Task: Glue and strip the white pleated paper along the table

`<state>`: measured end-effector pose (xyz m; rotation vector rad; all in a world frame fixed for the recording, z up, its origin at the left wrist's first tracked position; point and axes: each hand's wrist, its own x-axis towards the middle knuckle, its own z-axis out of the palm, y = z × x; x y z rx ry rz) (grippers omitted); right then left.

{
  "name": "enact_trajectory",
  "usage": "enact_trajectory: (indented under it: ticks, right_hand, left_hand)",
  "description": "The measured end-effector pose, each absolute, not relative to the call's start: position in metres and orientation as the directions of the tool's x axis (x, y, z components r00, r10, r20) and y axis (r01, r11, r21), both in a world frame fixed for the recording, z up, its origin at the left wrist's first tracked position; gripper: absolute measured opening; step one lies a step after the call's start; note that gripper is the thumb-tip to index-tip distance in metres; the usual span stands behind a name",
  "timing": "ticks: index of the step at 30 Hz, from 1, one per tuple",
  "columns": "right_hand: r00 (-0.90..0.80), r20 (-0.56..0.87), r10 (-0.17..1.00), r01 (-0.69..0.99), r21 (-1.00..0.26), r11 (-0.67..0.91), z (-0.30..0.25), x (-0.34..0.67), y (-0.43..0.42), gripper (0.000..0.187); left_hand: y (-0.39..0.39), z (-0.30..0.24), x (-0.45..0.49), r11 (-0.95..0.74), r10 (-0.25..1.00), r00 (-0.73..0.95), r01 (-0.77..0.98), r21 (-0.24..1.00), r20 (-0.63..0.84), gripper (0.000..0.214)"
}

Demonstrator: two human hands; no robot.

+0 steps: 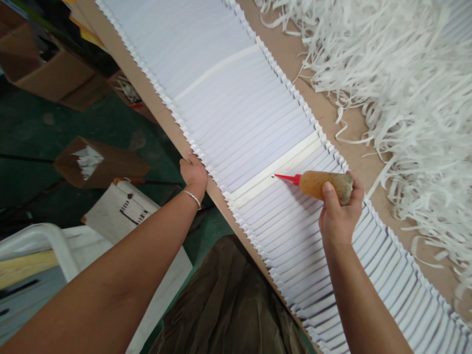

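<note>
Your right fingers [328, 195] wrap the glue bottle [313, 183], its nozzle touching the cream strip [295, 156] across the fanned sheets [239, 108]. Your left fingers [191, 160] clamp the tabletop [158, 110] edge beside the strip. Gluing looks underway: trace the strip steadily.

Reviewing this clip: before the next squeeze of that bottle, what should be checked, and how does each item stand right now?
1. Bottle grip: the right hand wraps the squeeze bottle, thumb on top: ok.
2. Nozzle aim: the red nozzle has its tip on the cream strip that crosses the fanned sheets: ok.
3. Sheets steadied: the left hand rests at the near edge of the board, against the sheet edges: ok.
4. Contents left: amber fill shows through the bottle: ok.
5. Flow at the tip: too small to see: cannot tell.
6. Paper trimmings: the pile lies on the far side, apart from the strip: ok.
</note>
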<state>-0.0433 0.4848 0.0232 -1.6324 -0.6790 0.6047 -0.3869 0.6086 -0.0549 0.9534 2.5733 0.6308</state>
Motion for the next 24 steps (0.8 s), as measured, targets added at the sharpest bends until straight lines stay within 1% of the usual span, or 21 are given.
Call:
enact_trajectory:
  ticks: [12, 15, 18, 21, 22, 24]
  right_hand:
    - [0.604, 0.014, 0.797, 0.315, -0.922, -0.223, 0.033, -0.094, 0.438, 0.076]
    - [0.564, 0.018, 0.826, 0.372, -0.898, -0.235, 0.037, -0.106, 0.431, 0.073]
    - [0.521, 0.059, 0.852, 0.427, -0.882, -0.2, 0.04, -0.118, 0.423, 0.07]
    - [0.466, 0.122, 0.876, 0.482, -0.865, -0.136, 0.036, -0.127, 0.416, 0.071]
    - [0.432, 0.152, 0.889, 0.5, -0.861, -0.095, 0.035, -0.128, 0.415, 0.073]
    - [0.317, 0.238, 0.918, 0.514, -0.857, 0.044, 0.033, -0.126, 0.414, 0.079]
  left_hand:
    - [0.61, -0.063, -0.39, 0.667, 0.672, -0.729, 0.52, 0.534, -0.129, 0.034]
    - [0.609, -0.062, -0.388, 0.67, 0.662, -0.738, 0.503, 0.546, -0.134, 0.034]
    - [0.609, -0.064, -0.388, 0.668, 0.657, -0.743, 0.498, 0.552, -0.125, 0.034]
    - [0.608, -0.066, -0.389, 0.656, 0.664, -0.74, 0.503, 0.564, -0.112, 0.035]
    - [0.608, -0.067, -0.39, 0.653, 0.665, -0.738, 0.504, 0.566, -0.111, 0.035]
    - [0.607, -0.067, -0.39, 0.653, 0.666, -0.737, 0.502, 0.566, -0.114, 0.034]
